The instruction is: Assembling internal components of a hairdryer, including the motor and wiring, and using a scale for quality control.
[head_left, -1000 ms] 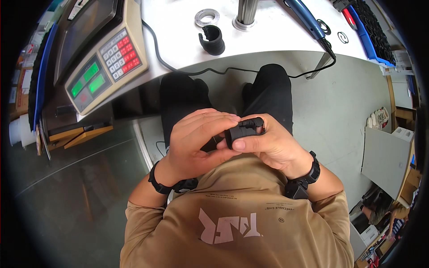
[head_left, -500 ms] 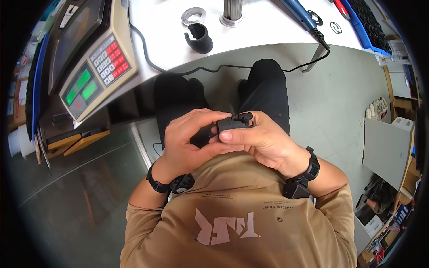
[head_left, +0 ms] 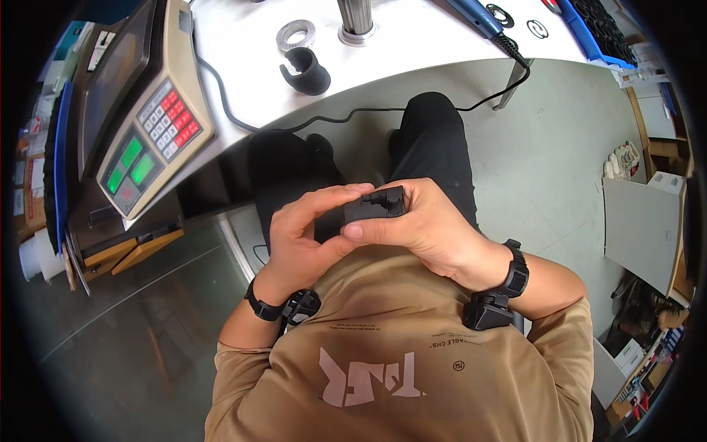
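In front of my shirt, above my lap, both hands hold one black plastic piece (head_left: 377,207). It looks short and rounded, with an uneven, notched end; the fingers cover much of it. My right hand (head_left: 434,232) grips it with the thumb lying along its near side. From the other side, my left hand (head_left: 302,232) curves round, its fingertips touching the upper left edge and its thumb close to my right thumb. On the table lies a black, curved sleeve-like part (head_left: 315,77) with a gap in its wall, beside a silver metal ring (head_left: 283,38).
A scale (head_left: 193,110) with a red and white keypad stands on the left of the white table (head_left: 243,88). A ridged metal cylinder (head_left: 356,18), a blue corded tool (head_left: 479,16) and a blue bin (head_left: 589,40) of black parts are farther right. A black cord (head_left: 346,113) hangs along the table's front.
The black piece has turned in my hands, so its notched side now faces up more. My right thumb has shifted left along it. The view has shifted slightly.
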Tool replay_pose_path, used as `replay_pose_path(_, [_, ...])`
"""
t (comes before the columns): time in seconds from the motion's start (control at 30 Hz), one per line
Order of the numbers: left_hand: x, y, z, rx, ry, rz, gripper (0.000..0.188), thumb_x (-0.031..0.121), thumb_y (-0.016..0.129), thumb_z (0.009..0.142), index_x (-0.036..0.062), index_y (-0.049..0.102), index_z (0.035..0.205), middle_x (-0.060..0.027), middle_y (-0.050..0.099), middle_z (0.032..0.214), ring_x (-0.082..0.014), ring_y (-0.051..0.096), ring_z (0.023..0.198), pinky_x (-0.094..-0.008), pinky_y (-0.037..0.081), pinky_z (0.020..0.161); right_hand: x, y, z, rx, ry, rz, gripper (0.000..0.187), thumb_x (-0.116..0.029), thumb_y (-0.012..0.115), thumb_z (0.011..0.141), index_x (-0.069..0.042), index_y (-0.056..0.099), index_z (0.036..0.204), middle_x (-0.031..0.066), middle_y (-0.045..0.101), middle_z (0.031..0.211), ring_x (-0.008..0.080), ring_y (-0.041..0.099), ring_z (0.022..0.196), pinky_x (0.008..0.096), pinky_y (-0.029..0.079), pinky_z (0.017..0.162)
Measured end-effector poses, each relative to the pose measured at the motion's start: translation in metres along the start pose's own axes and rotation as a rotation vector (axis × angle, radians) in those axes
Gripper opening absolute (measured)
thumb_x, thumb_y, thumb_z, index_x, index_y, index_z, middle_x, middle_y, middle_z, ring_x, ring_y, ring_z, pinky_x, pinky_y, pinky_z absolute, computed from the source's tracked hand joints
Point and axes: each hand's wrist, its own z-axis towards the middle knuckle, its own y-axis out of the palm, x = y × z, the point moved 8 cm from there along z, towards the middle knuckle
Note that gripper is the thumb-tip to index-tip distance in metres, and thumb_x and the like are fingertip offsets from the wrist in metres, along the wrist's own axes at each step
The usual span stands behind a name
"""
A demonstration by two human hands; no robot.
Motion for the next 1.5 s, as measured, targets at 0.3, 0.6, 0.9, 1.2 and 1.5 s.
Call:
replay_pose_path(0.3, [0.001, 0.004, 0.002, -0.016, 0.100, -0.031, 0.042, 0.003, 0.083, 0.087, 0.0007, 0.068, 0.126, -0.0202, 0.073, 0.131, -0.0339, 0.072, 0.120, -0.0418, 0.057, 0.103, -0.011, -0.005, -0.003, 0.031, -0.124, -0.331, 0.020, -0.004, 0.083, 0.090, 0.002, 0.077, 0.108, 0.0026, 0.077, 0.102, 0.0065, 0.068, 0.092, 0.0238, 0.054, 0.086])
replay_pose_path(0.6, [0.020, 0.011, 0.001, -0.103, 0.338, 0.208, 0.072, 0.006, 0.082, 0.092, 0.0045, 0.038, 0.148, -0.0271, 0.067, 0.138, -0.0355, 0.068, 0.125, -0.0474, 0.054, 0.106, -0.014, -0.005, -0.006, -0.039, -0.140, -0.328, 0.036, 0.001, 0.081, 0.089, 0.003, 0.072, 0.123, 0.0106, 0.079, 0.112, 0.0134, 0.072, 0.105, 0.0292, 0.057, 0.097])
replay_pose_path(0.9, [0.045, 0.011, 0.003, -0.079, 0.529, 0.317, 0.088, 0.003, 0.087, 0.085, 0.0075, 0.030, 0.152, -0.0258, 0.069, 0.134, -0.0385, 0.072, 0.118, -0.0508, 0.058, 0.097, -0.014, 0.002, -0.009, -0.158, -0.226, -0.275, 0.043, -0.001, 0.083, 0.085, 0.004, 0.068, 0.126, 0.0158, 0.078, 0.117, 0.0221, 0.074, 0.111, 0.0347, 0.057, 0.102])
replay_pose_path(1.2, [0.050, 0.009, 0.004, -0.067, 0.567, 0.344, 0.094, 0.005, 0.091, 0.079, 0.0089, 0.032, 0.152, -0.0252, 0.071, 0.129, -0.0402, 0.074, 0.113, -0.0508, 0.060, 0.093, -0.010, 0.004, -0.009, -0.178, -0.208, -0.229, 0.049, -0.004, 0.086, 0.081, 0.004, 0.068, 0.126, 0.0179, 0.077, 0.116, 0.0246, 0.074, 0.111, 0.0361, 0.057, 0.103])
replay_pose_path(1.5, [0.055, 0.007, 0.008, -0.028, 0.501, 0.353, 0.069, 0.013, 0.093, 0.077, 0.0051, 0.058, 0.135, -0.0208, 0.073, 0.126, -0.0387, 0.075, 0.108, -0.0489, 0.061, 0.090, -0.008, 0.002, -0.009, -0.219, -0.219, -0.232, 0.053, -0.003, 0.086, 0.080, 0.004, 0.067, 0.129, 0.0190, 0.077, 0.115, 0.0254, 0.074, 0.111, 0.0366, 0.057, 0.102])
